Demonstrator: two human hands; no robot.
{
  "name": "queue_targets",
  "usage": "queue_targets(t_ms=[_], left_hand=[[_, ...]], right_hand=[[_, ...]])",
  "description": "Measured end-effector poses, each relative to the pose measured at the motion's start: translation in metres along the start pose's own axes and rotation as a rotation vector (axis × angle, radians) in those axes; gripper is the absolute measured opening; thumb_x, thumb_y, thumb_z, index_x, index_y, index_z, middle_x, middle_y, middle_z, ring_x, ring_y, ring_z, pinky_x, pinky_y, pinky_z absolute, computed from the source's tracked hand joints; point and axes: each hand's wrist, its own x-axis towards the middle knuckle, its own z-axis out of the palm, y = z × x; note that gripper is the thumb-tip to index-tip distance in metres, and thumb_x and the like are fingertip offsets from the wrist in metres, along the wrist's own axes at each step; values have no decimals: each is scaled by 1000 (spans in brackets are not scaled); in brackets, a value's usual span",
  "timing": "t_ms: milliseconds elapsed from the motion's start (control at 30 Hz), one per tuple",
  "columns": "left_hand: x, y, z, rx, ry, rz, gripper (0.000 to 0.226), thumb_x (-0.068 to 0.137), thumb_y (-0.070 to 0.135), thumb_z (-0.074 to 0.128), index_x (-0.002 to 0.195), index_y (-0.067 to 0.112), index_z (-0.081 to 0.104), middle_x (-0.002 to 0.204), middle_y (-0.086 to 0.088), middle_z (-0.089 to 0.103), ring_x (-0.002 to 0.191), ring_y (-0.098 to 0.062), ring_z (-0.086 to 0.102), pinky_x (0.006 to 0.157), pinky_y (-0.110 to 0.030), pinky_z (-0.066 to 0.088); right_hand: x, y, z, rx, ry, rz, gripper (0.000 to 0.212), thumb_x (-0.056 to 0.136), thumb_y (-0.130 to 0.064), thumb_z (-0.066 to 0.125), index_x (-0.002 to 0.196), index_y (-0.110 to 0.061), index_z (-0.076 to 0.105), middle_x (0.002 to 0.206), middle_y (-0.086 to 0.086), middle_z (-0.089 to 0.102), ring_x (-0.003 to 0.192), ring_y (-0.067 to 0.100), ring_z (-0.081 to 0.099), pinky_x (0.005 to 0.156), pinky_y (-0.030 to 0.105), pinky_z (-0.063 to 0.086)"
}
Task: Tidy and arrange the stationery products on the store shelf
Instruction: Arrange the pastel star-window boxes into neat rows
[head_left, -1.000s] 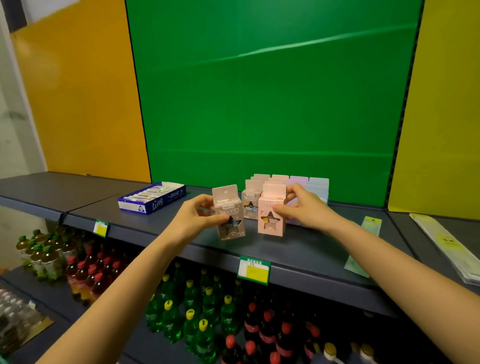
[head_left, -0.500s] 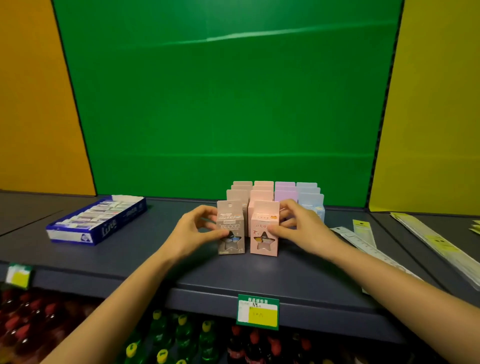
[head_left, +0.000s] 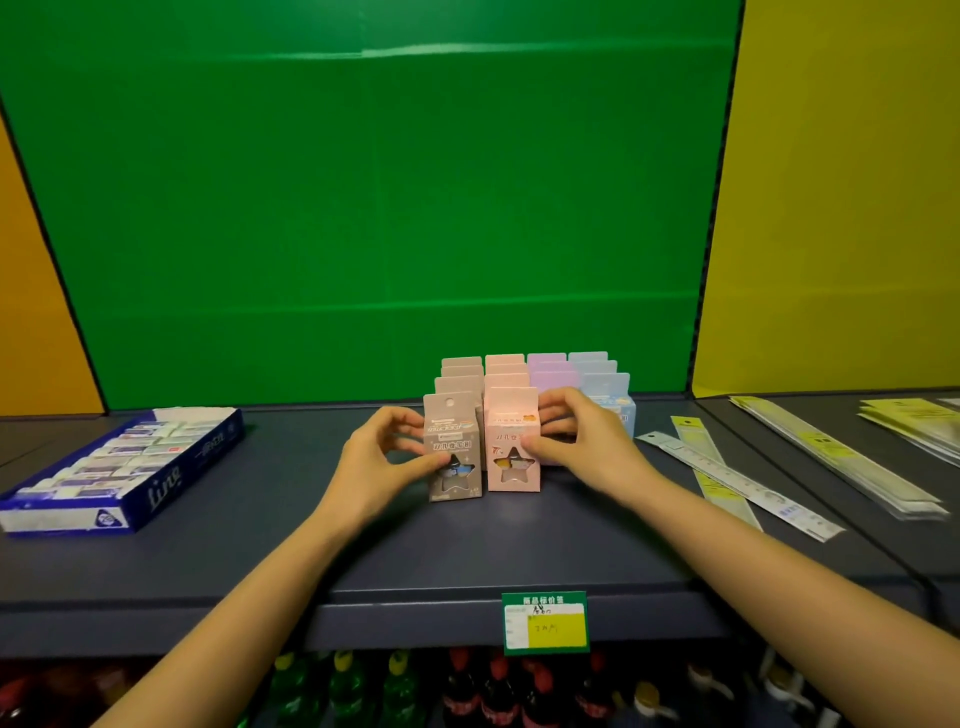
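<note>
Standing upright at the front of 4 rows of pastel cartons on the dark grey shelf (head_left: 467, 551), a taupe star-windowed cardboard box (head_left: 453, 447) was pinched in the left hand (head_left: 382, 460), while the right hand (head_left: 582, 441) clasped the touching pink star-windowed cardboard box (head_left: 511, 441); a blue eraser tray (head_left: 166, 467) lay well apart.

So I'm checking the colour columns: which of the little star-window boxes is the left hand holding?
The grey-brown box at the front of the leftmost column, held by the left hand. The pink box beside it is in the right hand.
</note>
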Motion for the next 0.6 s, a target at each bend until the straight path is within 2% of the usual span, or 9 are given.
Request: queue_targets(t_ms=[100, 267, 600], left_hand=[[1, -1, 1, -8, 7, -2, 36, 69, 10, 77, 96, 14, 54, 88, 7, 62, 76, -5, 62, 66, -5, 49], [1, -3, 3, 12, 17, 11, 38, 71, 11, 76, 101, 12, 53, 90, 9, 61, 81, -8, 61, 71, -13, 48], [-1, -7, 4, 56, 34, 32, 38, 73, 14, 75, 105, 14, 55, 104, 0, 62, 82, -5, 61, 71, -12, 46]], right_hand=[[2, -1, 4, -3, 35, 14, 45, 75, -12, 74, 114, -8, 51, 102, 1, 59, 95, 18, 60, 81, 23, 49], [0, -1, 5, 10, 38, 43, 45, 76, -12, 73, 116, -8, 51, 106, 3, 59, 96, 20, 62, 80, 24, 51], [-5, -5, 9, 19, 92, 67, 40, 79, -8, 70, 115, -7, 53, 103, 4, 60, 94, 22, 63, 81, 31, 54]])
